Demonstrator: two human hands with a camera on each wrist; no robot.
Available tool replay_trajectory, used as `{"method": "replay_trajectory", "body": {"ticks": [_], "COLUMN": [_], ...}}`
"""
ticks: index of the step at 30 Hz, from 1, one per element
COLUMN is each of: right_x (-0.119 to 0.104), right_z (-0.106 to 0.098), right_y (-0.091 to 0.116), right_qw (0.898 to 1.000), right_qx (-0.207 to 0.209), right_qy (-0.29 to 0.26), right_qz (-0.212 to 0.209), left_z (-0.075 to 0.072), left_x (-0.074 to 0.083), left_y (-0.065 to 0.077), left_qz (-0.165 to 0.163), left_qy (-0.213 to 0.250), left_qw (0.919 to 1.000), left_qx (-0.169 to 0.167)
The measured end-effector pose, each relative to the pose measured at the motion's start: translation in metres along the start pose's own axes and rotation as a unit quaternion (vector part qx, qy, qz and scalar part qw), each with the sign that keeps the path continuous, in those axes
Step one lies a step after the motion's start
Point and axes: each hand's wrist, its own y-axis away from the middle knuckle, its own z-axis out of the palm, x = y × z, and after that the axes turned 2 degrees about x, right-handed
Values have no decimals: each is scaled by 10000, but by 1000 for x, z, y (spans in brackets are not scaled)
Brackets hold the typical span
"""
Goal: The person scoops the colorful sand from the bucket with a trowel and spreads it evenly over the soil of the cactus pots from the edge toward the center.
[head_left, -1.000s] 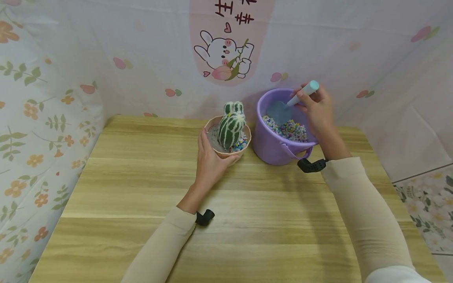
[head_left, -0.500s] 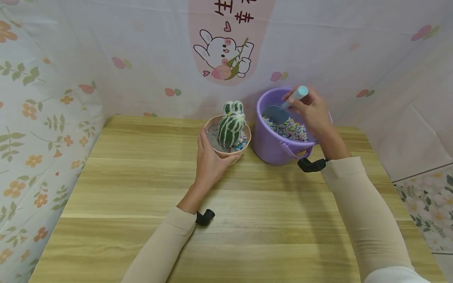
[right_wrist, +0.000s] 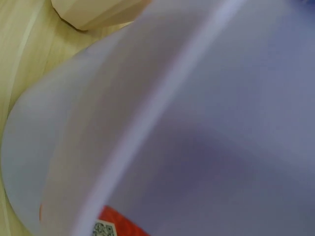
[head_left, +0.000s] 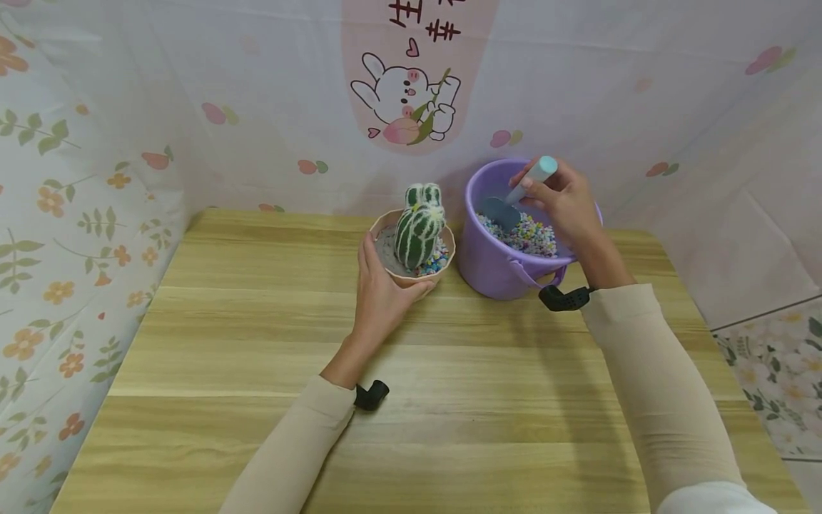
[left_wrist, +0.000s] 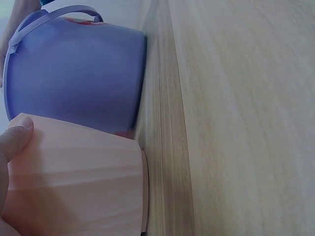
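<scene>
Wooden table (head_left: 449, 414) carries, near its far edge, the purple bucket (head_left: 489, 264), beside it the cactus pot (left_wrist: 83, 182), which from afar I see the left hand (head_left: 383, 294) clasping, while the right hand (head_left: 574, 205) pinches the scoop (head_left: 501, 212) at the bucket's beads (head_left: 537, 239).

We see a wood-grained table (head_left: 449, 400) carrying a peach pot (left_wrist: 83, 177) and, just beside it, a purple bucket (head_left: 489, 260).
</scene>
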Motion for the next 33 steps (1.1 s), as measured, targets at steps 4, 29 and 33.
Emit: {"method": "replay_trajectory", "body": {"ticks": [4,29,33], "right_x": [-2,-8,-10], "right_z": [1,-7,-7], "right_y": [1,-1,0], "right_qw": [9999,9723,9644], "right_qx": [27,1911,2079], "right_qy": [116,-478,-588], "right_qz": [42,1259,1527], "left_z": [0,-1,0], "left_x": [0,1,0], "left_y": [0,0,0], "left_qz": [10,-45,-25], "left_qy": [-14,-48,-48], "left_qw": [10000,10000,10000], "left_qx": [10,-58,-37]}}
